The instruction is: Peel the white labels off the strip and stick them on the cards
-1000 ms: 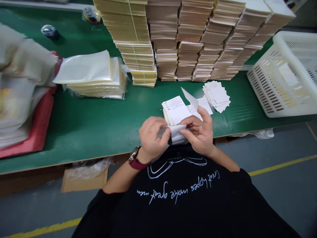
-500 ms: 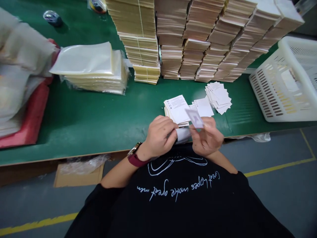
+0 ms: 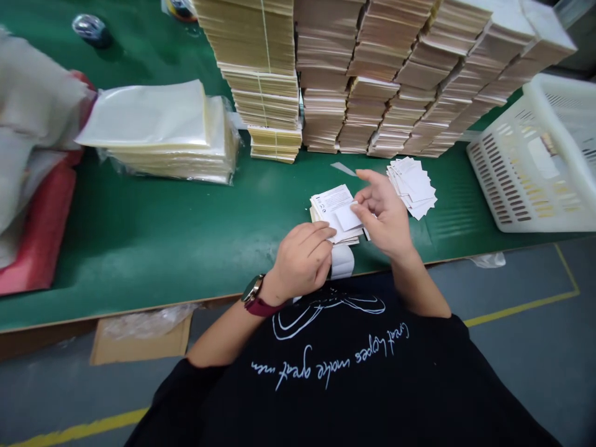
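My left hand (image 3: 300,261) rests at the near edge of a pile of printed white cards (image 3: 330,208), its fingertips by the pile's corner. It seems to grip a curled white sheet (image 3: 343,261) that sticks out below the fingers. My right hand (image 3: 382,208) is spread above the pile's right side, fingers apart, touching a small blank white card (image 3: 348,217) lying on top. A looser heap of white cards (image 3: 412,186) lies just beyond that hand, and a thin grey strip (image 3: 343,169) lies on the mat.
Tall tied stacks of cream card packs (image 3: 372,74) line the far side of the green mat (image 3: 162,248). A plastic-wrapped pile of sheets (image 3: 158,139) is at left, with folded cloth on red material (image 3: 41,242). A white slotted crate (image 3: 526,167) stands at right.
My right hand has dropped from the air to above the pile, and the small card it raised now lies on top. A grey strip has appeared on the mat.
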